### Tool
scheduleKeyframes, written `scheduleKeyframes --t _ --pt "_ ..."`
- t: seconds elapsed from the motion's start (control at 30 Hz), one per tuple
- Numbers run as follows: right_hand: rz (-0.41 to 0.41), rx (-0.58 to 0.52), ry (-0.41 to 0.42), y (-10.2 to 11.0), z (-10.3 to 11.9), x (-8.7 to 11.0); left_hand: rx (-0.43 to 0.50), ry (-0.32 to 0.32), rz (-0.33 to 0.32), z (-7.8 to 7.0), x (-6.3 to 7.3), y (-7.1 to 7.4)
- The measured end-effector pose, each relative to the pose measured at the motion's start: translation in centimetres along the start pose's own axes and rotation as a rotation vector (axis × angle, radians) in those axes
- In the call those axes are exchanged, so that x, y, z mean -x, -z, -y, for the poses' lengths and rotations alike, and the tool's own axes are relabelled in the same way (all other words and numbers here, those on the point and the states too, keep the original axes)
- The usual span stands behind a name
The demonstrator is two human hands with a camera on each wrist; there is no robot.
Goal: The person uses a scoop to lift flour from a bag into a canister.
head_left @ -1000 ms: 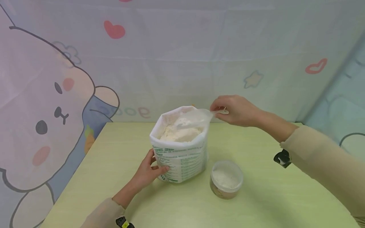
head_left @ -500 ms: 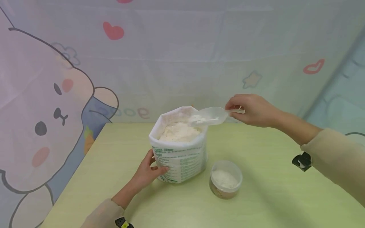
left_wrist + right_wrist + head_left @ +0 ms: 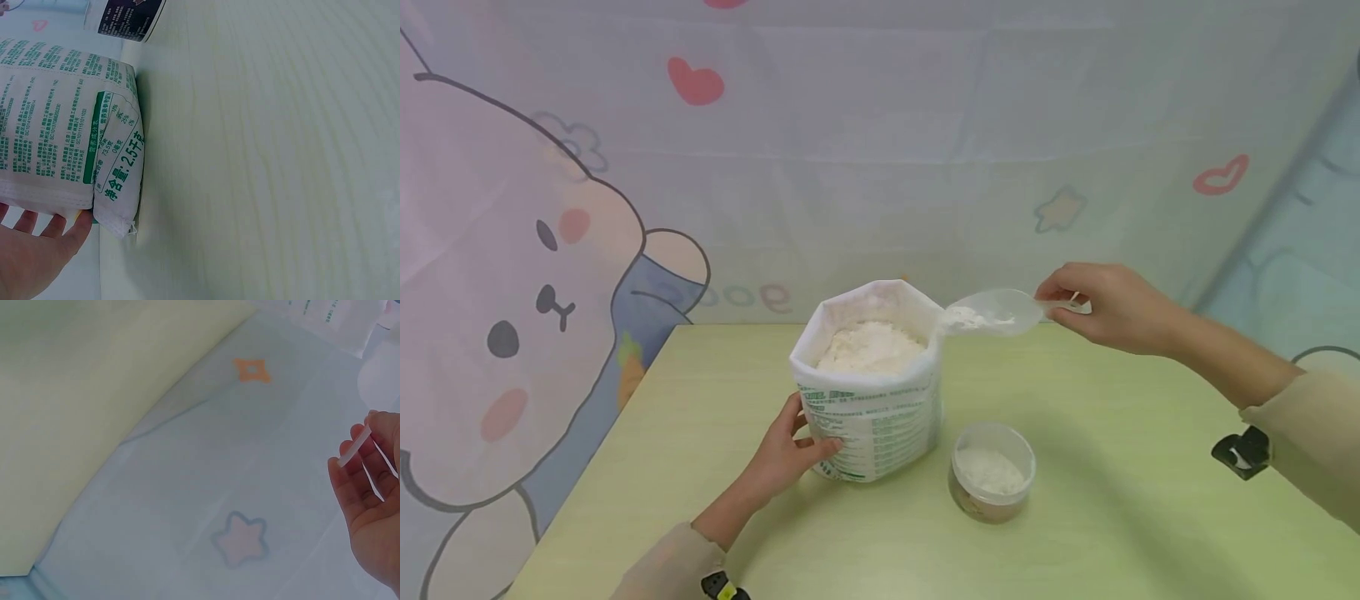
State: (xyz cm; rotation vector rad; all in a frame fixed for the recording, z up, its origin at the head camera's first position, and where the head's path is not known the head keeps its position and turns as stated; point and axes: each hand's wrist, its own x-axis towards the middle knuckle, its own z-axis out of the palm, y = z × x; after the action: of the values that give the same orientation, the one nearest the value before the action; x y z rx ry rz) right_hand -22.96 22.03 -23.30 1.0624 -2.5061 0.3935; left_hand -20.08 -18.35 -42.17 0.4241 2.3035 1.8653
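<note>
The white flour bag (image 3: 898, 437) with green print stands upright on the table, its top rolled down and pale powder (image 3: 868, 348) showing inside. My left hand (image 3: 778, 462) holds the bag's lower left side, thumb on the front; its fingertips meet the bag in the left wrist view. My right hand (image 3: 1112, 308) pinches the handle of a translucent plastic scoop (image 3: 1015, 304) between thumb and fingers. White powder lies in the scoop's bowl, whose tip is at the bag's right rim. Below it, right of the bag, a round clear plastic tub (image 3: 987, 507) contains white powder.
The pale yellow-green table (image 3: 1120, 517) backs onto a hanging cloth (image 3: 880, 125) printed with a cartoon animal, hearts and stars. A dark label (image 3: 130, 19) shows on the tub in the left wrist view. Black cameras (image 3: 1243, 452) sit on the wrists.
My right hand has drawn the scoop rightward out of the bag's mouth, bringing powder with it. The left hand, the bag and the tub have stayed in place.
</note>
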Motion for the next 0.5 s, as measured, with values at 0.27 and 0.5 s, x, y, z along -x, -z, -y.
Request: scheduleKeyframes --t 0.27,0.5 --pt "-0.003 0.018 0.000 -0.6 -0.6 1.9 -0.015 -0.014 0.001 0.0 0.1 0.0" --pt "0.013 0.027 -0.012 -1.1 -0.8 3.3 -0.023 -0.005 -0.010 -0.1 0.1 -0.1"
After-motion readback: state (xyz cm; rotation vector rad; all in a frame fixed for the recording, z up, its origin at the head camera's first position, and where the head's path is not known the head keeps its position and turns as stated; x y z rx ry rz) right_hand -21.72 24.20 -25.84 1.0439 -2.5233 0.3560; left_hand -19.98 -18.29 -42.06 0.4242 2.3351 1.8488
